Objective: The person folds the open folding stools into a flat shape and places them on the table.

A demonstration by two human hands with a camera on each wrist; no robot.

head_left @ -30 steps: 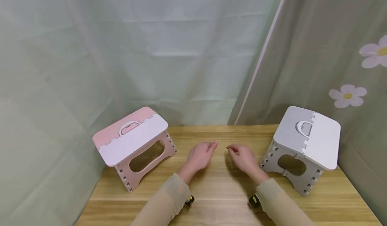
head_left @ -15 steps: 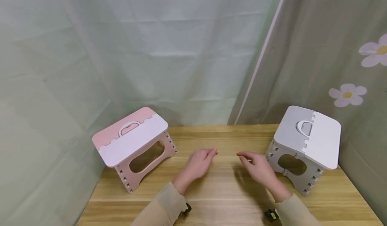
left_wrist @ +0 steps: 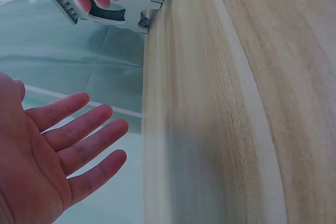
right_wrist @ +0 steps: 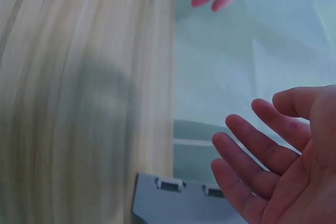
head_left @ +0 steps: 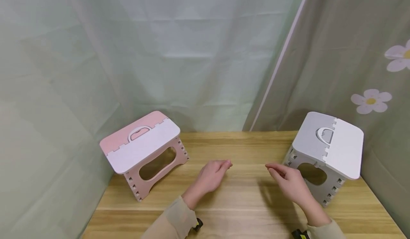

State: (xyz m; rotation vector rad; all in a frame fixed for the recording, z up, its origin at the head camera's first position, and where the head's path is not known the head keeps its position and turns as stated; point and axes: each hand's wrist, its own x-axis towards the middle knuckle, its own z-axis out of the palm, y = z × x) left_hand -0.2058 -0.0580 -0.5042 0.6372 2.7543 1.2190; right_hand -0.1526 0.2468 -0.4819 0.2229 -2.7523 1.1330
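A pink and white folding step stool (head_left: 141,143) stands unfolded on the left of the wooden table. On the right stands a grey and white folding step stool (head_left: 328,144), also unfolded. My left hand (head_left: 211,176) hovers over the middle of the table, to the right of the pink stool, holding nothing. My right hand (head_left: 289,182) is in front of the grey stool's left side and covers part of its leg in the head view; whether they touch cannot be told there. Both wrist views show loosely spread, slightly bent fingers (left_wrist: 94,156) with bare palms.
The wooden table (head_left: 237,210) ends at a pale green curtain (head_left: 192,72) behind it. A darker curtain with white flowers (head_left: 371,101) hangs at the right. Each wrist carries a small black device (head_left: 198,224).
My right hand has moved right and a little nearer the body, toward the grey stool. My left hand has dropped back slightly. Both stools stay in place.
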